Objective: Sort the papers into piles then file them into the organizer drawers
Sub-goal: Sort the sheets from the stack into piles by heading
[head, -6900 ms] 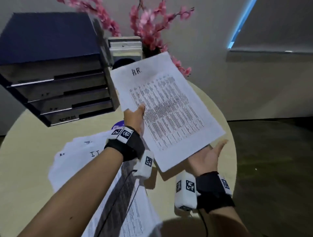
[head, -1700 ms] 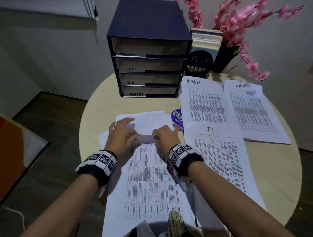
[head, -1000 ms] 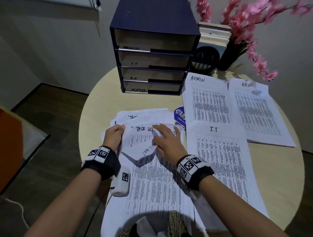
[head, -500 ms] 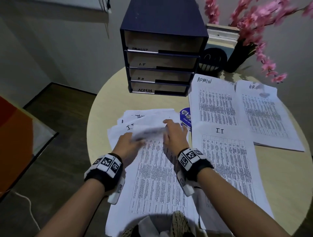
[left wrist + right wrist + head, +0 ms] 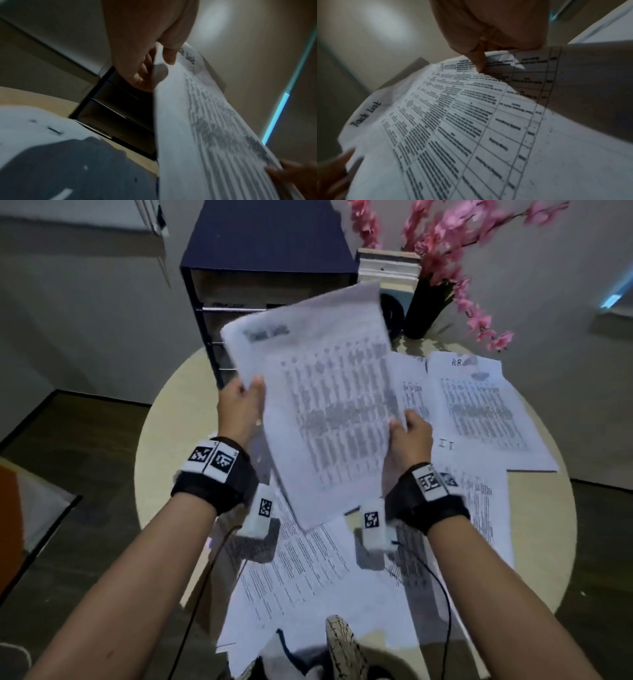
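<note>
Both hands held a printed sheet headed "Task List" [image 5: 329,412] up above the round table [image 5: 161,446], in front of the dark drawer organizer [image 5: 267,237]; the left hand [image 5: 239,409] pinched its left edge, the right hand [image 5: 409,440] pinched its right edge, other sorted papers [image 5: 486,412] lay flat below

Held sheet [image 5: 471,135] heading — "Task List"; table sheets — "HR" [image 5: 479,405], "I.T" [image 5: 479,491].
</note>
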`<state>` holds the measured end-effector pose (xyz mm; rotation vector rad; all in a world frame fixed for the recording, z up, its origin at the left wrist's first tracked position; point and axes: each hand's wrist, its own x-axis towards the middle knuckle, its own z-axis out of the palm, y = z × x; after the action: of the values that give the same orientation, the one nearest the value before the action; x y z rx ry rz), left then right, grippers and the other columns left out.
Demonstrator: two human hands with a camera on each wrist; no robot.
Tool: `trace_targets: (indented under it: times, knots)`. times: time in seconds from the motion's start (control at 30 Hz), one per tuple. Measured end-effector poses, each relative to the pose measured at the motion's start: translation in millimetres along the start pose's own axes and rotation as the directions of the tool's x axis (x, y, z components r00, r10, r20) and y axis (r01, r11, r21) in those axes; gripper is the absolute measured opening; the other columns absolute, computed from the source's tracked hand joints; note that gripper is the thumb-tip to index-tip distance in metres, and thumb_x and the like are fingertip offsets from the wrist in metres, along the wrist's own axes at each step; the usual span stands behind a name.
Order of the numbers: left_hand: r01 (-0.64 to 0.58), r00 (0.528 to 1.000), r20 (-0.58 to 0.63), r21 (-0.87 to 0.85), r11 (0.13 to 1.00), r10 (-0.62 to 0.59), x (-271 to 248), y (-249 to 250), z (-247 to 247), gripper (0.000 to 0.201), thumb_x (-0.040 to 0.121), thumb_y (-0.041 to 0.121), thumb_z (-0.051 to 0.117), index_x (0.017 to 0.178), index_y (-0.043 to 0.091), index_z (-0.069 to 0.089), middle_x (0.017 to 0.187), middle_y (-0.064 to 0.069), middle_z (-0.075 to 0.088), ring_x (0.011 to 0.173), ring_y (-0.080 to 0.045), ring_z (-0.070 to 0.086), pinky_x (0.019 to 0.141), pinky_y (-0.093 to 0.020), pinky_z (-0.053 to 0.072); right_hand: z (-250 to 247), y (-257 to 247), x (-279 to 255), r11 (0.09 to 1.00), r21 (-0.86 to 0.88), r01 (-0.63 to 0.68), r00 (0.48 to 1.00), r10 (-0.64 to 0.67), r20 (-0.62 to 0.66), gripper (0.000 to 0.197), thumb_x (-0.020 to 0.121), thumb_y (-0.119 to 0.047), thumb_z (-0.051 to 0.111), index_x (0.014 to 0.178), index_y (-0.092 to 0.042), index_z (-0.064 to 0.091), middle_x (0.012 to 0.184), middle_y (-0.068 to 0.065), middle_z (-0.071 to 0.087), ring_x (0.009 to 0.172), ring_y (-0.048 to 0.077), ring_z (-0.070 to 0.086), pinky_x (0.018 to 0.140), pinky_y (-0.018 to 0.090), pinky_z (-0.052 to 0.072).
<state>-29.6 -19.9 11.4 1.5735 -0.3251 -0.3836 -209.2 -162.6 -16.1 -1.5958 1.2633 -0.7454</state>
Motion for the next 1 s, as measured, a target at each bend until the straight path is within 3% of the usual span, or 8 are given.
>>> trace_targets:
  times: [0.13, 0.23, 0.37, 0.57, 0.67, 0.73, 0.83, 1.0]
  knots:
    - [0.067, 0.957, 0.269, 0.165, 0.984, -0.110, -16, -25, 57, 0.021, 0.086, 0.014, 0.058, 0.071, 0.027, 0.053, 0.074, 0.006, 0.058, 0.075, -0.014, 0.059, 0.070, -0.026, 0.044, -76, -5, 41, 1.000, -0.006, 0.000, 0.955, -0.001, -0.296, 0.040, 0.096, -0.005, 0.042, 0.062, -0.024, 0.031, 0.066, -0.007, 0.033, 0.073, 0.018, 0.037, 0.039, 0.003, 0.031]
    - [0.073, 0.897, 0.401, 0.284, 0.956, -0.187, -37, -48, 95, 0.025, 0.086, 0.016, 0.059, 0.064, 0.025, 0.052, 0.076, 0.008, 0.058, 0.081, -0.017, 0.061, 0.081, -0.031, 0.048, -131, 15, 67, 0.997, -0.004, -0.076, 0.893, 0.066, -0.446, 0.012, 0.095, -0.008, 0.042, 0.084, -0.013, 0.047, 0.087, 0.007, 0.044, 0.085, 0.015, 0.039, 0.061, 0.016, 0.033]
    - [0.087, 0.783, 0.524, 0.440, 0.894, -0.335, -67, -68, 137, 0.025, 0.089, 0.021, 0.055, 0.065, 0.018, 0.050, 0.071, -0.002, 0.057, 0.071, -0.019, 0.057, 0.078, -0.033, 0.051, -193, 68, 76, 0.955, 0.136, -0.265, 0.844, 0.297, -0.446, 0.022, 0.096, -0.010, 0.040, 0.077, -0.017, 0.050, 0.084, 0.000, 0.043, 0.089, 0.013, 0.038, 0.075, 0.018, 0.031]
    - [-0.079, 0.576, 0.695, 0.571, 0.817, -0.430, -109, -72, 180, 0.033, 0.090, 0.042, 0.050, 0.083, 0.011, 0.053, 0.089, -0.008, 0.055, 0.086, -0.022, 0.053, 0.082, -0.035, 0.043, -218, 137, 43, 0.842, 0.004, -0.540, 0.795, 0.512, -0.324, 0.042, 0.099, -0.010, 0.035, 0.062, -0.025, 0.023, 0.067, -0.009, 0.028, 0.057, 0.006, 0.033, 0.032, 0.000, 0.028]
    - [0.060, 0.517, 0.723, 0.504, 0.862, -0.458, -122, -67, 195, 0.088, 0.067, 0.085, 0.030, 0.106, 0.012, 0.059, 0.106, -0.009, 0.061, 0.103, -0.023, 0.055, 0.103, -0.040, 0.037, -217, 153, 40, 0.816, -0.057, -0.575, 0.793, 0.539, -0.283, 0.041, 0.097, -0.011, 0.039, 0.060, -0.025, 0.027, 0.065, -0.008, 0.031, 0.054, 0.001, 0.029, 0.042, 0.006, 0.030]
    - [0.191, 0.487, 0.695, 0.506, 0.841, -0.529, -123, -69, 203, 0.085, 0.076, 0.075, 0.028, 0.125, 0.010, 0.052, 0.128, -0.008, 0.055, 0.120, -0.023, 0.050, 0.108, -0.043, 0.032, -214, 158, 42, 0.813, -0.079, -0.577, 0.800, 0.543, -0.254, 0.037, 0.093, -0.013, 0.043, 0.060, -0.023, 0.032, 0.063, -0.004, 0.034, 0.053, 0.007, 0.033, 0.048, 0.017, 0.031]
    - [0.082, 0.568, 0.671, 0.530, 0.844, -0.477, -123, -77, 209, 0.025, 0.089, 0.035, 0.056, 0.083, 0.010, 0.057, 0.083, -0.007, 0.056, 0.082, -0.020, 0.053, 0.072, -0.030, 0.037, -211, 160, 44, 0.814, 0.004, -0.580, 0.782, 0.559, -0.277, 0.035, 0.091, -0.025, 0.048, 0.060, -0.012, 0.039, 0.056, 0.009, 0.035, 0.050, 0.020, 0.034, 0.051, 0.026, 0.027]
    - [-0.017, 0.749, 0.532, 0.612, 0.791, -0.395, -116, -72, 208, 0.047, 0.092, 0.009, 0.046, 0.138, 0.006, 0.036, 0.144, -0.010, 0.040, 0.131, -0.028, 0.040, 0.103, -0.030, 0.035, -216, 153, 44, 0.759, 0.083, -0.645, 0.681, 0.621, -0.389, 0.052, 0.090, -0.022, 0.054, 0.129, 0.005, 0.033, 0.121, 0.021, 0.054, 0.102, 0.035, 0.056, 0.082, 0.042, 0.045]
